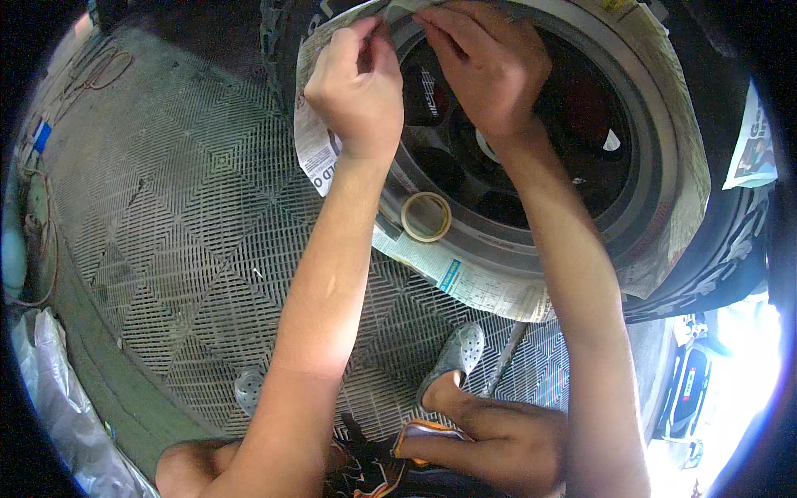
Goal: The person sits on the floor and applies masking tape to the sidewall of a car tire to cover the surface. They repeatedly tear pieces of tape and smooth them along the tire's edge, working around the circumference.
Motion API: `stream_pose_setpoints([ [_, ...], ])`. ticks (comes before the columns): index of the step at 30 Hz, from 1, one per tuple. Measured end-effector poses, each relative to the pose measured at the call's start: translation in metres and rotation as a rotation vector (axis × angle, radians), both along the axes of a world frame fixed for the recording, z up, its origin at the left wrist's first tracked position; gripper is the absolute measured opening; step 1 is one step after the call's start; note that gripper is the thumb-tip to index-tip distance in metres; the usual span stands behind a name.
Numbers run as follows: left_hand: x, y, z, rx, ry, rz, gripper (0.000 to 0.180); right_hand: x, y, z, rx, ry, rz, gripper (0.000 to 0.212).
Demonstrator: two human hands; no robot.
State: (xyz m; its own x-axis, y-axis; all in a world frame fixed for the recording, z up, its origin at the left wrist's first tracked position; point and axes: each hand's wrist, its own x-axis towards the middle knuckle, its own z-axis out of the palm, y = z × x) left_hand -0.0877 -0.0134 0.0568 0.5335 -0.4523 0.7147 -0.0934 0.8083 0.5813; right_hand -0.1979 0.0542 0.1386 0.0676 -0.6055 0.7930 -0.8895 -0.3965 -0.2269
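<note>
Both hands are raised to the top of a wheel rim [656, 166]. My left hand [361, 95] is closed in a pinch at the rim's upper left edge. Opposite it, my right hand [491, 75] also pinches, fingertips close to the left ones. Between them stretches a short pale strip of tape [400, 12], partly hidden by the fingers. Newspaper sheets [498, 286] surround the rim and cover part of the black tire [706, 266]. A roll of masking tape [405, 217] rests on the rim's lower left, below my hands.
Grey grated floor tiles [191, 191] spread to the left. Cables [104, 68] lie at the far left, and clear plastic sheeting [62, 398] at the lower left. Another newspaper piece [751, 145] hangs on the right. A parked vehicle [689, 386] stands in bright light beyond.
</note>
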Motion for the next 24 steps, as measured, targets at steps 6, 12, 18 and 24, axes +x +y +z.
stream_pose_setpoints([
  [6,0.001,-0.010,-0.001,-0.012,-0.035,0.030,0.014,0.001,-0.006,-0.003,-0.050,-0.012,-0.019,0.036],
  [12,0.000,-0.017,-0.007,0.043,0.001,-0.014,0.017,0.001,-0.012,-0.006,-0.086,-0.017,-0.041,0.036],
  [18,-0.001,-0.019,-0.010,0.098,-0.005,-0.028,0.015,-0.001,-0.017,-0.008,-0.113,-0.026,-0.056,0.035],
  [24,-0.001,-0.026,-0.014,0.094,0.028,-0.074,0.015,-0.002,-0.023,-0.010,-0.147,-0.047,-0.067,0.035],
])
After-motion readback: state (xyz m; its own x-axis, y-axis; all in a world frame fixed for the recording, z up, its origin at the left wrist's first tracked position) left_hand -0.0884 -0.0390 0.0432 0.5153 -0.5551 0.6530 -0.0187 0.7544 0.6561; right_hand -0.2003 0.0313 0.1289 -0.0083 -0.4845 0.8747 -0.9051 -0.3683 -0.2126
